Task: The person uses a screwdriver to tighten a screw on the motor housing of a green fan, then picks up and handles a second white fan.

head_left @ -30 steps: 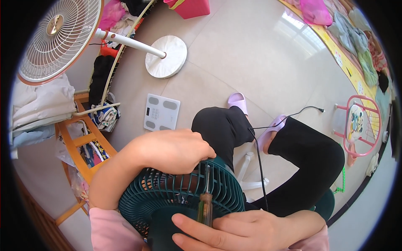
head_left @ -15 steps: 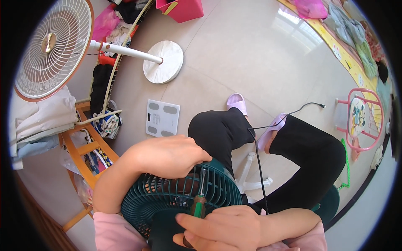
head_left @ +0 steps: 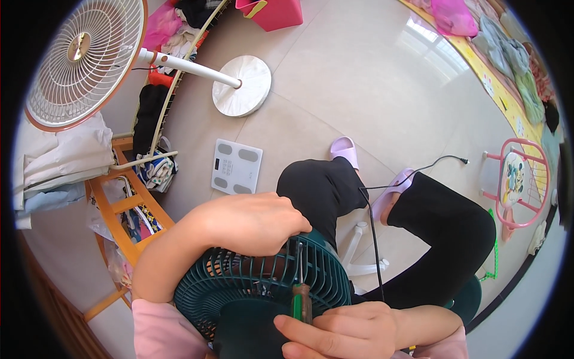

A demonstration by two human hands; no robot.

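A dark green fan (head_left: 257, 320) lies across my lap with its slatted grille (head_left: 206, 281) showing. My left hand (head_left: 254, 224) is closed over the grille's far rim, its fingertips hidden behind the edge. My right hand (head_left: 353, 329) is closed around the handle of a screwdriver (head_left: 302, 299) in green and brown, at the near side of the fan. The metal shaft points away from me and lies along the slats. Its tip reaches the rim, close beside my left fingers. Whether it sits in a screw, I cannot tell.
A black power cord (head_left: 375, 239) runs from the fan over the floor to its plug. Beyond my knees lies a white scale (head_left: 236, 167). A white standing fan (head_left: 242, 85) and wooden rack (head_left: 128, 206) stand left, a pink child's chair (head_left: 514, 182) right.
The screwdriver has swung a little to the right and stands straighter along the slats. My right hand has shifted right with it. My left hand keeps its hold on the rim.
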